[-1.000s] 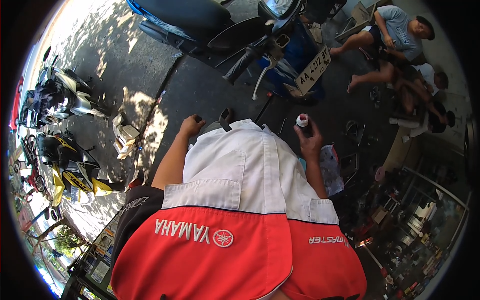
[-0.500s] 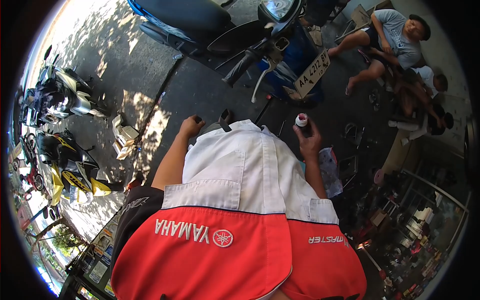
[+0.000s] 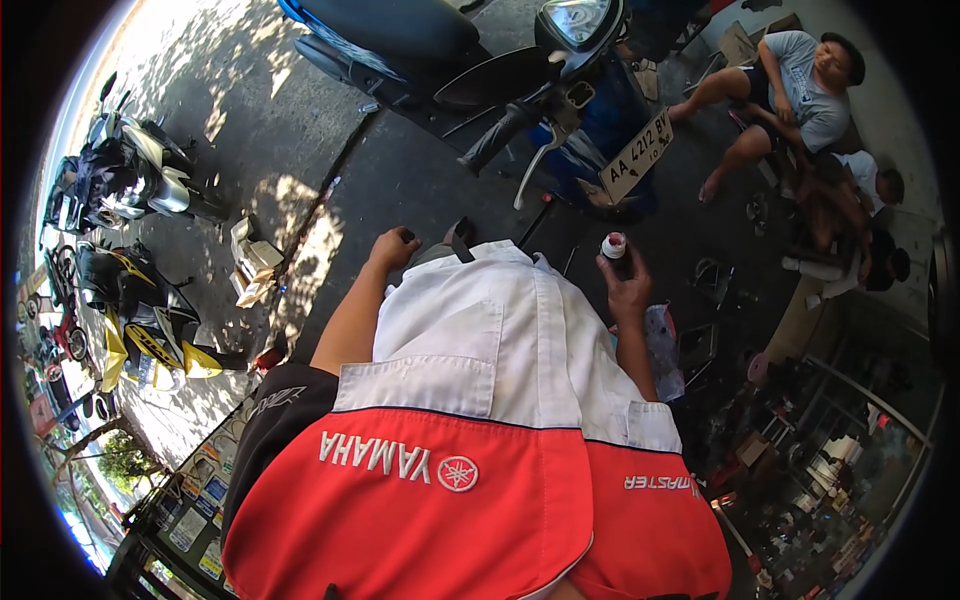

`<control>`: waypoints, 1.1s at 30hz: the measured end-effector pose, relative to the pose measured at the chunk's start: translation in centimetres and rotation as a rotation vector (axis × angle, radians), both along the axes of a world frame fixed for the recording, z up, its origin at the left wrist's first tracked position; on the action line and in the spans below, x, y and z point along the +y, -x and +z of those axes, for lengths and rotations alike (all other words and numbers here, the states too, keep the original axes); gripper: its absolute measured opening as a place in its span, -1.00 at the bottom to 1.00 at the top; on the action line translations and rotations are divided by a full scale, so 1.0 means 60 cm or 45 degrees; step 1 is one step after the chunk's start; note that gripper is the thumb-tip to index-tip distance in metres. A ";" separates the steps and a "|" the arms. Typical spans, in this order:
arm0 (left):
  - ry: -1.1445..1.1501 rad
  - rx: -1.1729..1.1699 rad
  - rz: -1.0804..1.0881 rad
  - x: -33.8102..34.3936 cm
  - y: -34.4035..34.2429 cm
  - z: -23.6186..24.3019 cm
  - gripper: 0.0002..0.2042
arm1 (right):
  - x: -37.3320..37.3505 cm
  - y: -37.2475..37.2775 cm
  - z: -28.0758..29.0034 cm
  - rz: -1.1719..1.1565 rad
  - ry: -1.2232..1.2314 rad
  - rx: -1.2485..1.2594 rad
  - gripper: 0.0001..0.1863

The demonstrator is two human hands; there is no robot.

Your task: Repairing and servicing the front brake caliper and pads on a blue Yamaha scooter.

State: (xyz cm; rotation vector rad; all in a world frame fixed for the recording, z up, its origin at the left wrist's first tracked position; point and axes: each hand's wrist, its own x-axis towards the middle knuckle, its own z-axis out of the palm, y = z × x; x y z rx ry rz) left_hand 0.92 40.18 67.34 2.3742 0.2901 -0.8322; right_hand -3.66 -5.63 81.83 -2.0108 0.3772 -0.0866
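My right hand (image 3: 629,288) is closed around a small white bottle (image 3: 614,246), thumb on one side and fingers wrapped on the other, its reddish top facing up at my fingertips. My left hand (image 3: 390,247) is loosely curled, with a small dark thing (image 3: 407,236) at its fingertips; I cannot tell what that is or how firmly I have it. Between my hands spreads my white and red shirt (image 3: 440,325). Just beside my right wrist lies a pale plastic bag (image 3: 662,350). Ahead of my right fingers stands a blue scooter (image 3: 600,135), its brake lever (image 3: 532,178) nearest me. Well left of my left fingers lies torn cardboard (image 3: 256,265).
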 end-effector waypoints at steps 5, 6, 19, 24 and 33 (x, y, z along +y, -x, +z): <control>0.020 0.017 -0.002 -0.002 -0.001 0.008 -0.59 | -0.002 -0.003 0.000 -0.006 0.002 0.003 -0.49; 0.013 0.025 -0.004 -0.003 -0.002 0.008 -0.60 | -0.002 -0.003 0.001 -0.004 -0.021 -0.003 -0.49; 0.000 0.016 -0.040 -0.014 -0.022 0.007 -0.57 | -0.015 -0.010 -0.002 0.006 -0.025 -0.020 -0.50; 0.010 0.030 -0.029 -0.015 -0.025 0.007 -0.57 | -0.016 -0.012 0.000 -0.011 -0.015 0.008 -0.50; 0.012 0.024 -0.032 -0.018 -0.030 -0.003 -0.57 | -0.016 -0.017 -0.002 -0.019 -0.018 0.006 -0.48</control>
